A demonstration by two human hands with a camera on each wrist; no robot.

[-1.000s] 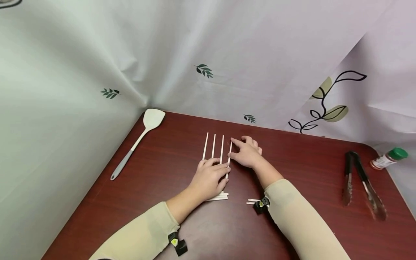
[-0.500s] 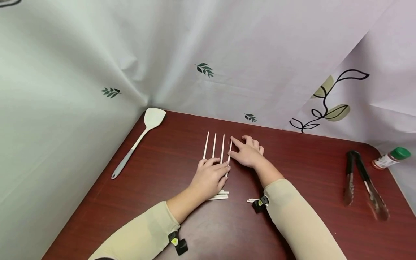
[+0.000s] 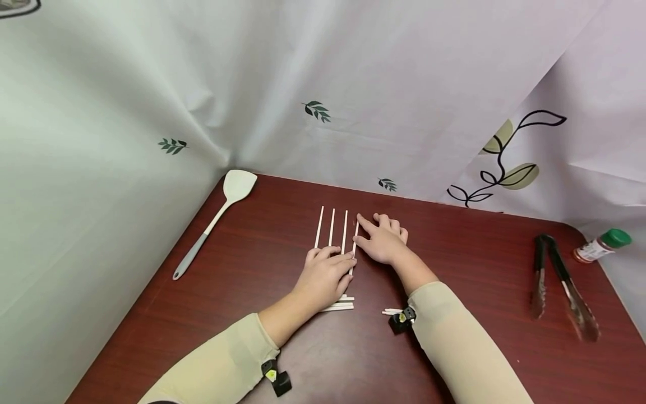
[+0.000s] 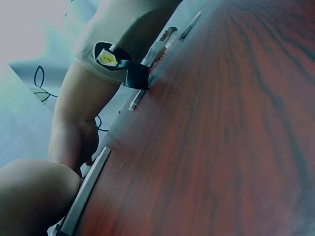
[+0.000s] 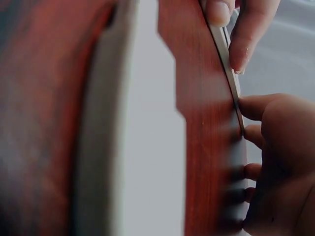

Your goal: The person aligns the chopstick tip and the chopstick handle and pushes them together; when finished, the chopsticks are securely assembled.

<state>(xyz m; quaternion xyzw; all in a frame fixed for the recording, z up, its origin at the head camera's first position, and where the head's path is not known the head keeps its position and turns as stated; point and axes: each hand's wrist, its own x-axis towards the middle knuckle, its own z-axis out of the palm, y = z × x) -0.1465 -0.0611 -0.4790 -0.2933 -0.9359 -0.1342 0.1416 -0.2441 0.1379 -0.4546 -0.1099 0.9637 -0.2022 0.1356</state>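
Note:
Several white chopsticks lie on the dark red table [image 3: 444, 247]. Four stand in a near-parallel row pointing away from me, the leftmost chopstick [image 3: 319, 227] at one end. My left hand [image 3: 323, 278] rests over their near halves, fingers spread, with index finger and thumb at the rightmost chopstick [image 3: 355, 247]. At that chopstick's far part, the index finger and thumb of my right hand [image 3: 382, 241] touch it, fingers extended. The right wrist view shows both hands' fingertips along its edge [image 5: 224, 54]. Crosswise chopsticks [image 3: 339, 306] lie partly hidden under my left wrist.
More thin chopstick tips [image 3: 390, 311] show beside my right cuff. A white spatula [image 3: 217, 216] with a grey handle lies at the left edge. Black-handled tongs [image 3: 562, 280] and a green-capped spice bottle [image 3: 600, 247] are on the right. A patterned curtain [image 3: 363, 84] hangs behind the table.

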